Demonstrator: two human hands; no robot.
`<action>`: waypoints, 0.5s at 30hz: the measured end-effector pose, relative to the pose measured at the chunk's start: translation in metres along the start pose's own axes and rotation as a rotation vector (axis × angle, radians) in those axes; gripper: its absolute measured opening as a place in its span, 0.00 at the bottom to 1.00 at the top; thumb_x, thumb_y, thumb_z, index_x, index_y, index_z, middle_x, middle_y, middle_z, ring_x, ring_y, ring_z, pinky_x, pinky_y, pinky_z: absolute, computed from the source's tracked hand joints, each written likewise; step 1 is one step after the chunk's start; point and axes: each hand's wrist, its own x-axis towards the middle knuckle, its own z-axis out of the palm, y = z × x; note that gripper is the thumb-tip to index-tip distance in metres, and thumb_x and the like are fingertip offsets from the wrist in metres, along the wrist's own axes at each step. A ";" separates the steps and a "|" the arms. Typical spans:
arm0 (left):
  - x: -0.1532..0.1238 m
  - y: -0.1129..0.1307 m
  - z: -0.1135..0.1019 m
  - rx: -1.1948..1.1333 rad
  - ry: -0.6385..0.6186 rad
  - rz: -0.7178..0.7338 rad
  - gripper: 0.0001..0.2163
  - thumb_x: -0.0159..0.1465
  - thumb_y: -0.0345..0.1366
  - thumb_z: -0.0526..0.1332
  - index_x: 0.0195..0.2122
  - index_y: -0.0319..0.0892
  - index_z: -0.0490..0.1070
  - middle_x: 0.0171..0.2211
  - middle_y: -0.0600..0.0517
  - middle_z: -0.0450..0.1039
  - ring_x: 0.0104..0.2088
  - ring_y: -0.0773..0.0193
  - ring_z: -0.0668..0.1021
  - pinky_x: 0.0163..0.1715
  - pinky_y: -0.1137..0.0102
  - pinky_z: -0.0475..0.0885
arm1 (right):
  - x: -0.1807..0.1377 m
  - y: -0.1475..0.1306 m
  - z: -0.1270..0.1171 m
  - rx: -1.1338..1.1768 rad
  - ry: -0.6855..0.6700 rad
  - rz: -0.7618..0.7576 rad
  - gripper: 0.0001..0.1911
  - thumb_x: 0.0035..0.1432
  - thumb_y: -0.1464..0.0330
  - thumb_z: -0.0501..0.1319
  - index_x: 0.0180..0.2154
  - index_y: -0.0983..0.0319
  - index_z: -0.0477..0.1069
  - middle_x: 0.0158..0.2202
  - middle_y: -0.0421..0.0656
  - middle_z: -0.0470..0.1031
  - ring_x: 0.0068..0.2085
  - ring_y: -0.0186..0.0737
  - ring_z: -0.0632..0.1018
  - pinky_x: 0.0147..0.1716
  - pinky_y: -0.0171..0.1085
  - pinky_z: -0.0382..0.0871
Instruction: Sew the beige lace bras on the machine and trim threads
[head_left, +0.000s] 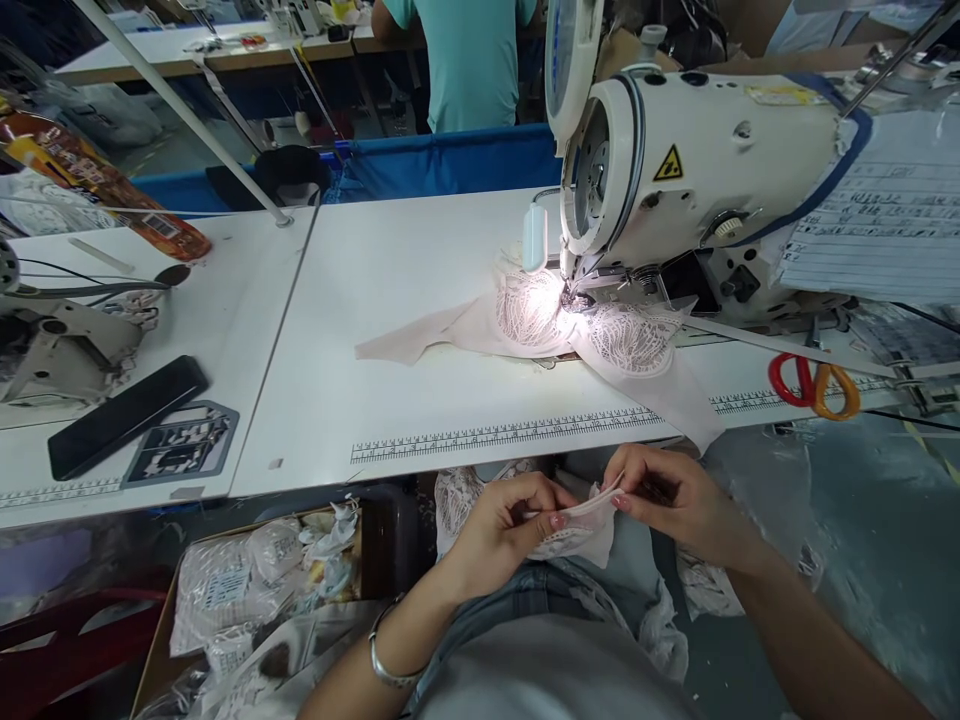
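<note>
Both my hands are low over my lap, below the table's front edge, pinching one small piece of pale pink lace fabric (581, 525). My left hand (499, 530) grips its left side with curled fingers; a silver bangle is on that wrist. My right hand (671, 500) pinches its right end between thumb and fingers. On the white table (420, 330) above, a pale pink lace garment (592, 335) lies spread under the needle of the white sewing machine (697, 170), lit by the machine's lamp. More lace pieces lie in my lap.
Red and orange scissors (814, 385) lie right of the garment. A black phone (124, 415) and a patterned card rest on the left table. A cardboard box (255, 590) of bagged pieces stands lower left. A person in a teal shirt (469, 60) stands beyond the blue bin.
</note>
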 end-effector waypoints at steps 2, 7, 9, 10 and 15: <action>0.001 0.000 0.000 -0.021 -0.003 -0.023 0.20 0.63 0.49 0.66 0.26 0.41 0.62 0.37 0.44 0.78 0.32 0.64 0.74 0.34 0.69 0.70 | 0.001 -0.002 0.002 0.034 0.025 0.014 0.20 0.65 0.55 0.62 0.27 0.60 0.65 0.32 0.44 0.73 0.23 0.29 0.65 0.21 0.32 0.62; 0.003 0.003 0.004 -0.044 0.009 -0.028 0.18 0.64 0.44 0.66 0.26 0.42 0.59 0.35 0.47 0.77 0.31 0.67 0.73 0.32 0.72 0.68 | 0.002 -0.002 0.009 0.076 0.091 0.019 0.19 0.64 0.56 0.64 0.27 0.60 0.63 0.30 0.42 0.70 0.24 0.31 0.67 0.22 0.32 0.63; 0.004 0.004 0.008 0.012 0.052 -0.010 0.13 0.62 0.40 0.67 0.33 0.42 0.63 0.37 0.48 0.77 0.33 0.66 0.75 0.33 0.72 0.69 | 0.001 -0.003 0.014 0.075 0.115 0.011 0.17 0.64 0.58 0.64 0.29 0.59 0.64 0.29 0.40 0.70 0.24 0.31 0.67 0.22 0.32 0.63; 0.005 0.004 0.010 0.067 0.065 0.000 0.12 0.61 0.38 0.68 0.37 0.43 0.65 0.38 0.48 0.77 0.35 0.64 0.76 0.34 0.72 0.70 | 0.001 -0.004 0.016 0.068 0.125 0.013 0.16 0.64 0.59 0.64 0.29 0.59 0.63 0.29 0.40 0.69 0.24 0.31 0.66 0.22 0.32 0.63; 0.010 -0.003 0.021 0.380 0.133 0.031 0.07 0.60 0.39 0.67 0.31 0.42 0.75 0.26 0.52 0.75 0.29 0.64 0.72 0.31 0.70 0.65 | 0.000 -0.010 0.025 0.046 0.105 0.065 0.16 0.63 0.60 0.64 0.30 0.58 0.60 0.29 0.39 0.72 0.24 0.31 0.68 0.22 0.32 0.63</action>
